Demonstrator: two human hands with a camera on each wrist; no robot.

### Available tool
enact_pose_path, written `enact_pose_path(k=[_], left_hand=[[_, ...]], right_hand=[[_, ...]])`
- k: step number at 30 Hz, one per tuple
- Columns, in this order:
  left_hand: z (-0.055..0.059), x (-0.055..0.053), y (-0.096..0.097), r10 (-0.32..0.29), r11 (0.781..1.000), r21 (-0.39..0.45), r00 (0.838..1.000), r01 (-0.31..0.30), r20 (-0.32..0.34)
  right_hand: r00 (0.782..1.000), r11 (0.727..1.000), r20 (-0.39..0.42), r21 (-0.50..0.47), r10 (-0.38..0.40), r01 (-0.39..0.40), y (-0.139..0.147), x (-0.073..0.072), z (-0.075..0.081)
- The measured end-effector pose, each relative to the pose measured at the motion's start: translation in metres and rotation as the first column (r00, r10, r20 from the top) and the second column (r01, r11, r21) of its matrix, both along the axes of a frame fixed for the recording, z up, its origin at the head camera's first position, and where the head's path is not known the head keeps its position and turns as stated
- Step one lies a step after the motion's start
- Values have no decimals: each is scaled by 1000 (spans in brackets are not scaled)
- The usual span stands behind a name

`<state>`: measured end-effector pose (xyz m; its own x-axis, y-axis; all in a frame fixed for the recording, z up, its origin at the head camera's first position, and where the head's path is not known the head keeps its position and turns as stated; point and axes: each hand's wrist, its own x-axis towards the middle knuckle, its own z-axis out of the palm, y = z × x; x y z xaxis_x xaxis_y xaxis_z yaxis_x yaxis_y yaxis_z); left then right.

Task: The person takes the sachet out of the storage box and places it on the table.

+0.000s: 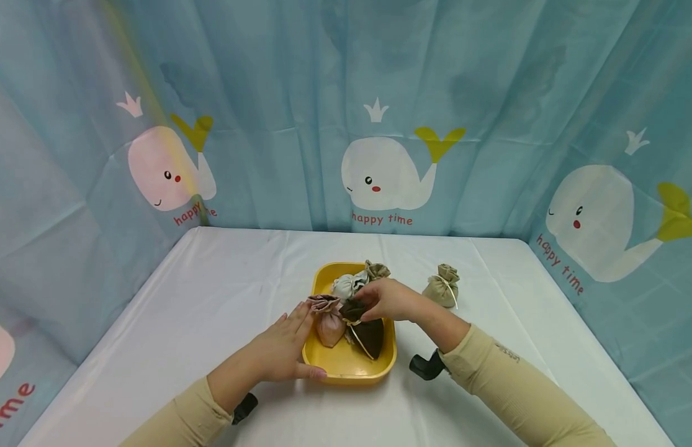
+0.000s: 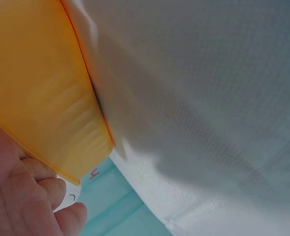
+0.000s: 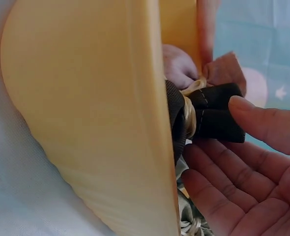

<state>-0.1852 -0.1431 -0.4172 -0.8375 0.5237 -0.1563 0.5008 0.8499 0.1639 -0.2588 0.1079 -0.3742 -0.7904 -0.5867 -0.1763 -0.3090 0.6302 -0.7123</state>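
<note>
A yellow tray (image 1: 351, 377) holds several small drawstring pouches. My right hand (image 1: 391, 299) reaches in from the right and pinches the gathered top of a dark pouch (image 1: 370, 338) tied with a pale cord. In the right wrist view, thumb and fingers lie on either side of the dark cloth (image 3: 216, 115). Along the tray's left side lies my left hand (image 1: 284, 344), fingers extended at the rim and thumb at the front edge. Beside the dark pouch sits a pink pouch (image 1: 329, 329), its top close to the left fingertips. Behind them are a whitish pouch (image 1: 344, 286) and an olive pouch (image 1: 376, 269).
Outside the tray, to its right, another olive pouch (image 1: 443, 287) stands upright on the white-covered table (image 1: 234, 279). A blue curtain (image 1: 290, 112) printed with whales encloses the table at the back and sides.
</note>
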Motion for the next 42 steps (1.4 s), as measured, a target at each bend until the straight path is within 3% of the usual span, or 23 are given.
enact_pose_path(k=[13,22,30,42], left_hand=[[0,0,0,-1,1000,-6,1000,1,-1],[-1,-1,0,-5,1000,-9,1000,5,-9],[0,-1,0,-1,1000,-8,1000,1,4],[2,0,1,3,1000,-3,1000,-3,5]], right_hand=[[995,994,-77,89,71,-64,-7,-10,-3],[975,971,-129,181,179,-155,-5,-19,2],[970,957,-93,211,223,-200,-2,-25,4],[937,915,-62,250,343,-318,-4,-23,2]])
